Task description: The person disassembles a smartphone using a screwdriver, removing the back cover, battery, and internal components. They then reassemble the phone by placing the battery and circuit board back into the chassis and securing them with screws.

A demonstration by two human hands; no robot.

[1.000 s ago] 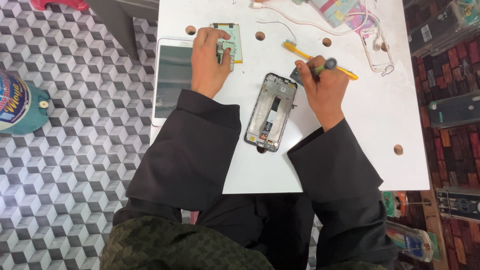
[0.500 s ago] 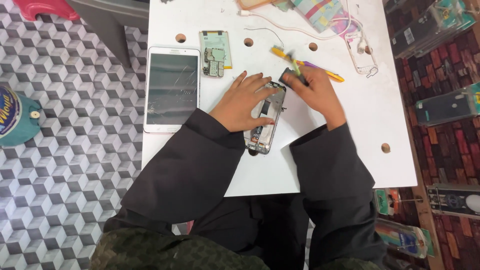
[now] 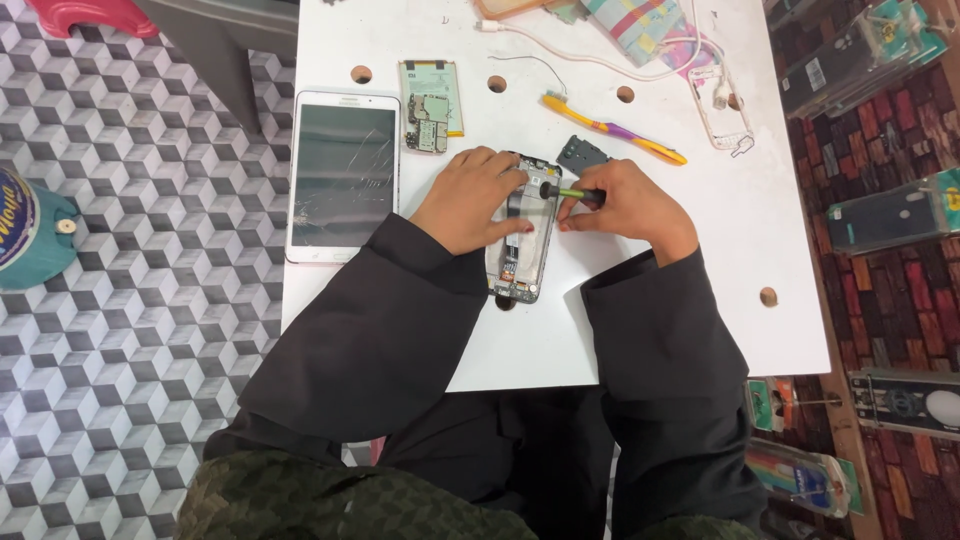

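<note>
Both hands have come in close over the opened phone (image 3: 523,238), which lies flat near the middle of the white table (image 3: 700,300). One second ago the left hand (image 3: 472,198) was up at the small green board (image 3: 430,105); now its fingers press down on the phone. The right hand (image 3: 625,203) has its fingers clamped on a small screwdriver (image 3: 565,192), tip at the phone's top part. So work on the phone seems to be starting again.
</note>
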